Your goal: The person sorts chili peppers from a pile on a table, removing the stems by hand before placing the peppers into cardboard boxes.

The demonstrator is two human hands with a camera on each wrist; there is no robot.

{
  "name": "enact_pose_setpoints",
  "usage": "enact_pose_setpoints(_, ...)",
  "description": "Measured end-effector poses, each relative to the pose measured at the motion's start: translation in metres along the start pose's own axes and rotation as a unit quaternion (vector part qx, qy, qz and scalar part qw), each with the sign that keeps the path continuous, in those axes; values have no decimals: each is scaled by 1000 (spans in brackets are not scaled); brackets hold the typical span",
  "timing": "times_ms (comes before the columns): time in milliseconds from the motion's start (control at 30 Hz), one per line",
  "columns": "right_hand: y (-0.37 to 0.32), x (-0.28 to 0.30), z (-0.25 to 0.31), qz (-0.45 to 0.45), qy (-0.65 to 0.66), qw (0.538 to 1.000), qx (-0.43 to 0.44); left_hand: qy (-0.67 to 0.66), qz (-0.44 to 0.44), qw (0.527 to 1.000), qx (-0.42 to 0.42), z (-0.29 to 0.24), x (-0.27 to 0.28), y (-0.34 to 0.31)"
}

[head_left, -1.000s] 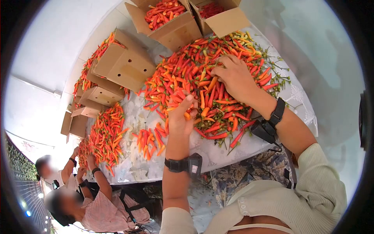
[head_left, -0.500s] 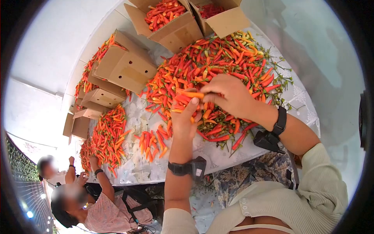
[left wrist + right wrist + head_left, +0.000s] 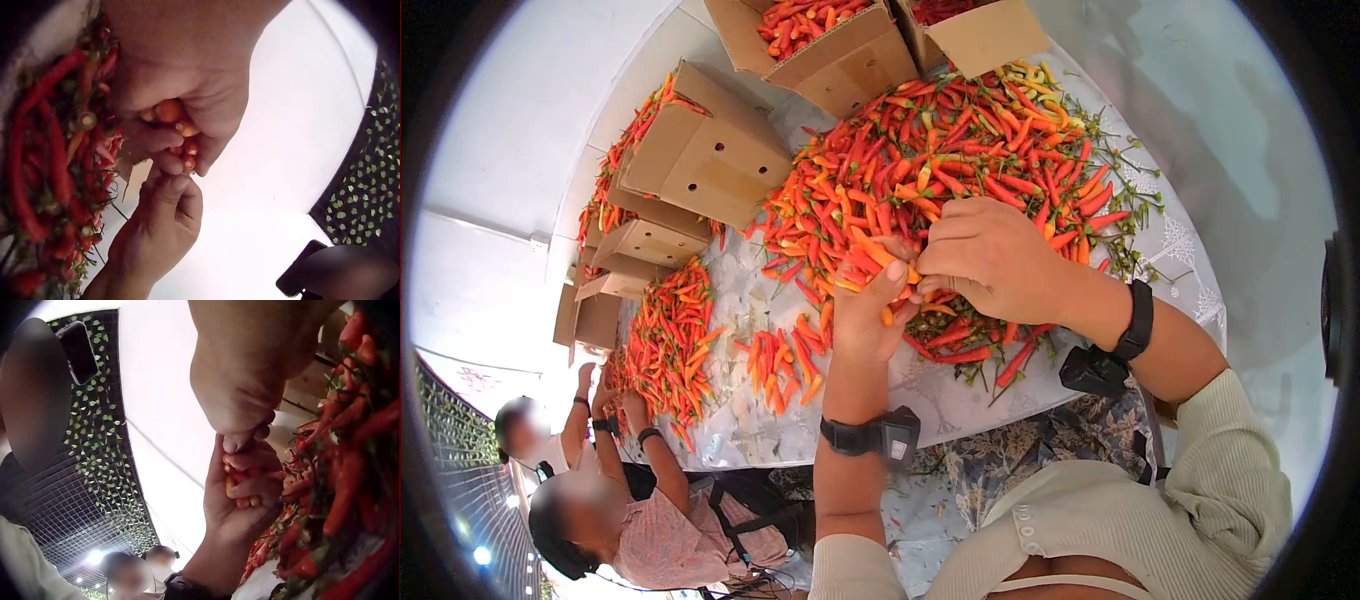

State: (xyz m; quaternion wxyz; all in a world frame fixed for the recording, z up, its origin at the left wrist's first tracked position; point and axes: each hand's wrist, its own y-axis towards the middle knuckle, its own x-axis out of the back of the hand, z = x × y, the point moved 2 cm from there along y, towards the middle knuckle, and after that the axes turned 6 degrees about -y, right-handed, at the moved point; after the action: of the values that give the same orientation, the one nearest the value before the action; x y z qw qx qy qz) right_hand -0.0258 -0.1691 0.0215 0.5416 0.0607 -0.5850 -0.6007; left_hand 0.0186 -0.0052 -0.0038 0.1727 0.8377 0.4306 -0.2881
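Note:
My left hand (image 3: pixel 866 322) holds a small bunch of chili peppers (image 3: pixel 866 252), red and orange, above the near side of a big chili pile (image 3: pixel 870 185). Their stemless, blunt ends (image 3: pixel 186 129) poke out between the fingers in the left wrist view. My right hand (image 3: pixel 992 262) meets the left one, thumb and fingers pinching at the end of a chili in the bunch; its fingertips hide that end. In the right wrist view the left hand (image 3: pixel 234 515) curls round the bunch just below the right fingertips.
Cardboard boxes of chilies (image 3: pixel 715 165) stand along the table's far and left sides. A small chili group (image 3: pixel 780 368) and another heap (image 3: pixel 668 340) lie to the left. Loose green stems (image 3: pixel 1135 200) litter the right edge. Two people (image 3: pixel 630 520) work at the lower left.
My right hand was over the pile, then came back to the left hand with an orange chili. Now that chili lies with the bunch, and the right fingertips are at its end.

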Motion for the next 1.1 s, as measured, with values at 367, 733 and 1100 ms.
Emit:
enact_pose_setpoints(367,2,18,-8,-128,-17,989,-74,-139,53,989,11,-2,14,7)
enact_pose_setpoints(733,-14,-4,-46,-40,-219,956,-194,-68,6,997,20,0,6,4)
enact_pose_setpoints(1100,-4,9,-39,-164,92,945,-268,-46,-25,998,19,0,5,4)
